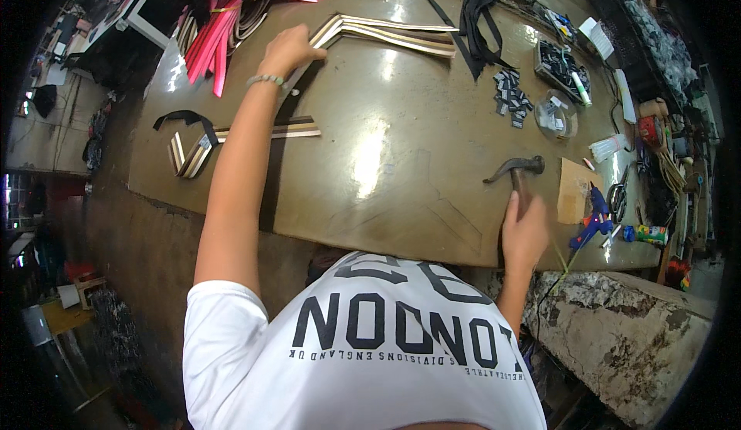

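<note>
Around the wooden handle of a claw hammer (519,166), my right hand (526,233) is closed, near the table's front edge. The hammer's dark metal head points away from me. My left hand (287,50) reaches far across the table and grips the bent end of a bundle of cream and brown strips (397,35). The rest of that bundle stretches to the right along the tabletop. Under my left forearm lies another set of striped strips (297,128). Its left end is folded and has a black band (189,118) by it.
Pink strips (220,40) lie at the far left, black straps (482,17) at the back. Small dark metal pieces (512,98), a clear round tub (555,113) and a filled box (561,69) sit to the right. Nearer are cardboard (575,191) and a blue glue gun (596,220).
</note>
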Demonstrator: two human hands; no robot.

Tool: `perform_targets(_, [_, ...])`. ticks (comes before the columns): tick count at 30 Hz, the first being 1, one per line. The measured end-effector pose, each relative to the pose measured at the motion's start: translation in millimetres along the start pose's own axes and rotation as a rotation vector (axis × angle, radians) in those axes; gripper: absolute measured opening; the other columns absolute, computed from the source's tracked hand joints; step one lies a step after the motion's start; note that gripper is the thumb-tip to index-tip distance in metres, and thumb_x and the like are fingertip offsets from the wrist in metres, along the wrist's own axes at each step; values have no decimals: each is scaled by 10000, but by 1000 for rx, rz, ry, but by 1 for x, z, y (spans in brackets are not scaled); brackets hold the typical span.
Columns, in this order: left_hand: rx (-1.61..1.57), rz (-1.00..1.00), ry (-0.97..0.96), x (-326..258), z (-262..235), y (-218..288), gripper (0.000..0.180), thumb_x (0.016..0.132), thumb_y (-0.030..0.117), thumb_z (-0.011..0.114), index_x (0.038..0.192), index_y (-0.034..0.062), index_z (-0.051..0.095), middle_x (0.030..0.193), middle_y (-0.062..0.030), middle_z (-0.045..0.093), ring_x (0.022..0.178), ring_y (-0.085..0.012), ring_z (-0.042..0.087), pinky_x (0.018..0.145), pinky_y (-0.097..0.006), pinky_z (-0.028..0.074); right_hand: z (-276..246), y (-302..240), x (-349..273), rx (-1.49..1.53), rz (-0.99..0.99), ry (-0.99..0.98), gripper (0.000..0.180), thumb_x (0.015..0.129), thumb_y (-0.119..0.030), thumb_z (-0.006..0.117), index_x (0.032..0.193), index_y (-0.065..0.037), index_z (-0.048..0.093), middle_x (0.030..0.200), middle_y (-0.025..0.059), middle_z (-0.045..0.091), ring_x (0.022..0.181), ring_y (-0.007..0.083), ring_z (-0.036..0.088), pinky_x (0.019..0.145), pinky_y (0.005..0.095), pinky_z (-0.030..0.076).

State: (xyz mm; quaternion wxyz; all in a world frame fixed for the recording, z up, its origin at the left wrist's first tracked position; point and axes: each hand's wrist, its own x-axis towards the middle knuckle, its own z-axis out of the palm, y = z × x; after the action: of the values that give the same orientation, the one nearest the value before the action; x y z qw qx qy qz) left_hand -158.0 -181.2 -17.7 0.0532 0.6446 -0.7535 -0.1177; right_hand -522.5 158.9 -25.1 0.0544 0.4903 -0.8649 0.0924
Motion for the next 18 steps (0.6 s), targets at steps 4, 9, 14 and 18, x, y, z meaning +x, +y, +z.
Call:
perform_targets(4, [63,10,-56,16,-12,14,665,683,530,769,1087,9,682,1042,-270,687,973,-357,682,850,-448,520,-26,-30,10,-7,-180,253,355,937,-314,615,1123,-13,575,1138,217,603,1028,396,608,839,486,494])
perform_targets(9, [-32,339,175,11,-77,56,566,746,446,724,1047,-29,669,979,-272,684,905,-350,694,805,-447,528,-17,-151,-1,781,-918,-239,347,895,-151,641,1191,24,597,1320,233,519,1226,413,502,1061,473,394])
perform_targets(14, [115,267,497,-59,-165,82,185,886,114,652,989,-37,682,897,-215,712,819,-207,719,722,-335,548,58,-299,-7,584,-1421,-91,484,1012,-383,448,1339,-35,529,1490,151,427,1387,360,384,1151,515,291])
perform_targets(18, [-20,274,508,-117,-208,39,432,870,277,646,1179,-23,613,989,-210,702,889,-253,697,807,-368,525,90,-323,29,335,-1314,-110,551,1037,-427,324,1435,-71,458,1563,88,358,1432,318,339,1172,525,246])
